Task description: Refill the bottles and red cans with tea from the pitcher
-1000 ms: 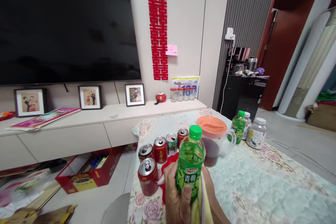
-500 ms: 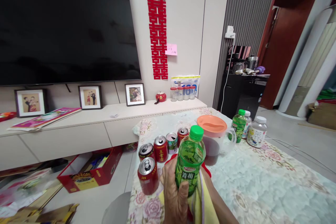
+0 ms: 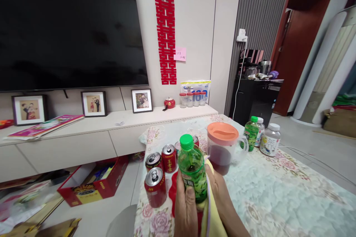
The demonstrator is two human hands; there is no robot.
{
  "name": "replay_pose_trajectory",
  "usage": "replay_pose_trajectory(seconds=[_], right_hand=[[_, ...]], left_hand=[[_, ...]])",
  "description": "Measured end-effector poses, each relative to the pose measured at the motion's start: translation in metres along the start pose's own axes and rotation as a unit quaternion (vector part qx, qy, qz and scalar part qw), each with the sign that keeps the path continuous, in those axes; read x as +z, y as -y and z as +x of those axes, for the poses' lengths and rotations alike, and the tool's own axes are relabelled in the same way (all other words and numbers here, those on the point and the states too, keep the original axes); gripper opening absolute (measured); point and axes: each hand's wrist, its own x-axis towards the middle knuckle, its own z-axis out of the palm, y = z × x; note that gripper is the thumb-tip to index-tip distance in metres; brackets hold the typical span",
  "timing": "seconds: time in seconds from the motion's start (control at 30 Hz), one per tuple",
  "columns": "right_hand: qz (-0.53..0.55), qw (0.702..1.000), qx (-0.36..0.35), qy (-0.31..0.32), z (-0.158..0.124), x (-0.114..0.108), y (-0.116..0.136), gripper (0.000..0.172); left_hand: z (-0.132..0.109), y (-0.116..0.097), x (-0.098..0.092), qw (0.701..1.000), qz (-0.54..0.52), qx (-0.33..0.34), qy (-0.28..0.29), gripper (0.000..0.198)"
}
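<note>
A green plastic drink bottle [image 3: 194,170] with a green cap stands nearly upright between my hands. My left hand [image 3: 185,205] grips its left side, the thumb across the lower front. My right hand [image 3: 219,189] presses a yellow cloth [image 3: 210,207] with a pale purple edge against the bottle's right side; its fingertips are hidden behind the cloth and bottle. Part of a red object [image 3: 174,196] shows beneath my hands. Close by on the left are several opened drink cans, among them a red can [image 3: 155,190]. To the right stands a clear pitcher [image 3: 221,153] of dark liquid with an orange lid.
Another green bottle [image 3: 251,135] and a white-capped jar [image 3: 270,140] stand farther right on the flowered tablecloth [image 3: 278,196]. Behind, a low white cabinet [image 3: 133,135] carries picture frames and red-lidded jars. A red box [image 3: 94,189] sits on the floor at left.
The bottle has moved slightly left and turned, so its label now faces left. My right hand with the cloth has come up along the bottle's right side and shows more.
</note>
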Motion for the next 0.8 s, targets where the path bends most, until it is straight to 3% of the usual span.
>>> replay_pose_trajectory(seconds=[0.1,0.2,0.37,0.5,0.63,0.8], right_hand=[[-0.05,0.999,-0.008,-0.015,-0.002,0.001,-0.005,0.069],[-0.08,0.995,-0.03,-0.04,-0.003,0.003,-0.007,0.07],[-0.098,0.988,-0.095,-0.071,-0.009,0.001,-0.004,0.058],[-0.083,0.984,-0.132,-0.086,-0.013,-0.004,-0.003,0.051],[-0.056,0.987,-0.124,-0.082,-0.009,-0.013,0.0,0.054],[-0.025,0.988,-0.127,-0.087,0.008,-0.024,0.023,0.056]], left_hand=[[-0.001,-0.004,0.0,1.0,-0.006,-0.012,-0.001,0.082],[0.001,-0.01,-0.002,0.999,-0.014,0.022,0.021,0.092],[0.004,-0.015,-0.001,0.998,-0.037,0.032,0.037,0.082],[0.001,-0.016,0.004,0.996,-0.058,0.045,0.051,0.074],[0.0,-0.015,0.006,0.997,-0.022,0.052,0.053,0.074],[0.003,-0.006,0.01,0.995,-0.024,0.067,0.077,0.079]])
